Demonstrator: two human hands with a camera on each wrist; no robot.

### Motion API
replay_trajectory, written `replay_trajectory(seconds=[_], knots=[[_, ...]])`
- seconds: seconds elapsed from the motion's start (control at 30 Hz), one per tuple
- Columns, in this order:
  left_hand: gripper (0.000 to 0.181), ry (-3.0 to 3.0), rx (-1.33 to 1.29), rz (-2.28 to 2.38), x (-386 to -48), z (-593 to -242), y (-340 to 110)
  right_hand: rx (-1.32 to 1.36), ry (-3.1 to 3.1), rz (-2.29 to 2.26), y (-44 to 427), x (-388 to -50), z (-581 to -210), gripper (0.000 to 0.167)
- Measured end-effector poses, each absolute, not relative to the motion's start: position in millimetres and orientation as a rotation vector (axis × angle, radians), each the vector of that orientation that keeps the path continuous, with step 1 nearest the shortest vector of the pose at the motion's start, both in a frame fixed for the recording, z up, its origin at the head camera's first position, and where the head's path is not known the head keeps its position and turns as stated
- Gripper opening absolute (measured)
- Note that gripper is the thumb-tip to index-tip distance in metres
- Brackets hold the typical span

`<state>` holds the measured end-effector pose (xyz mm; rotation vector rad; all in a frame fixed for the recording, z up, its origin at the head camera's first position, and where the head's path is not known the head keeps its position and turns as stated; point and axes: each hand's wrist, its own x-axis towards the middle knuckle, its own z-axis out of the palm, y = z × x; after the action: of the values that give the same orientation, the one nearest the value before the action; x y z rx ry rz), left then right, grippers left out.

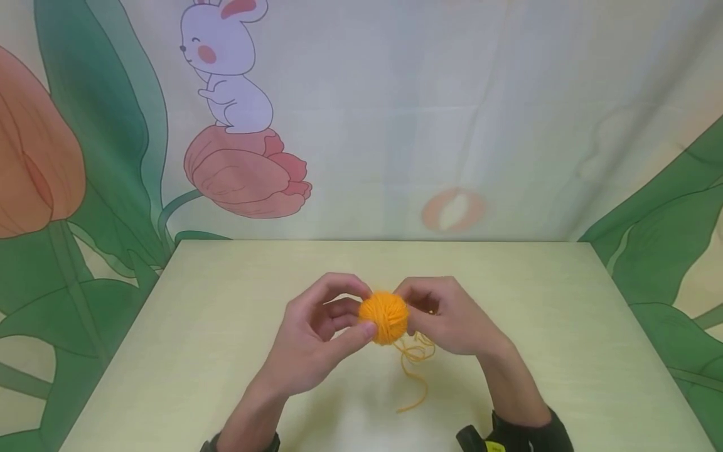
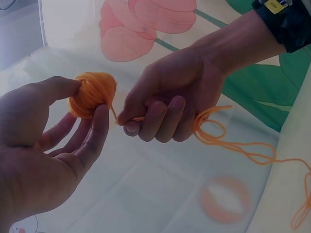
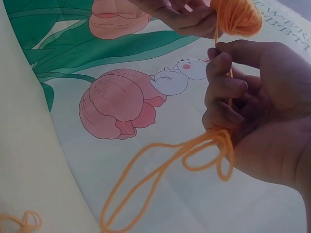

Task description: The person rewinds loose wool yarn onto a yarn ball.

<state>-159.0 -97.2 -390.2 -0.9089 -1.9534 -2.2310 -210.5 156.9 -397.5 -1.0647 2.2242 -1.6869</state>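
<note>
A ball of orange yarn (image 1: 384,317) is held up above the table between the thumb and fingers of my left hand (image 1: 316,339). Close on its right, my right hand (image 1: 452,317) pinches the strand that leaves the ball, as the left wrist view shows a short taut length of yarn (image 2: 113,112) between them. The strand runs on through the curled fingers of the right hand (image 3: 257,97). Below that hand a loose tail of yarn (image 3: 160,167) hangs in several loops. In the head view the tail's end (image 1: 415,402) trails down toward the table.
The pale table (image 1: 198,301) spreads under both hands. Behind it hangs a curtain (image 1: 361,125) printed with tulips, leaves and a white rabbit. A dark band with a small black device (image 1: 471,439) sits at the right wrist.
</note>
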Motion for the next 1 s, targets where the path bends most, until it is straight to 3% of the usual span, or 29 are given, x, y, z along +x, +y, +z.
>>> replay_trajectory(seconds=[0.4, 1.0], knots=[[0.044, -2.118, -1.016, -2.14, -159.7, -392.0, -98.9, -1.02, 2.234, -1.951, 157.3, -203.5, -388.9, 0.015], [0.053, -2.219, -0.928, -1.679, -165.8, -399.7, -95.6, -1.03, 2.343, -1.87, 157.8, -184.4, -376.4, 0.024]])
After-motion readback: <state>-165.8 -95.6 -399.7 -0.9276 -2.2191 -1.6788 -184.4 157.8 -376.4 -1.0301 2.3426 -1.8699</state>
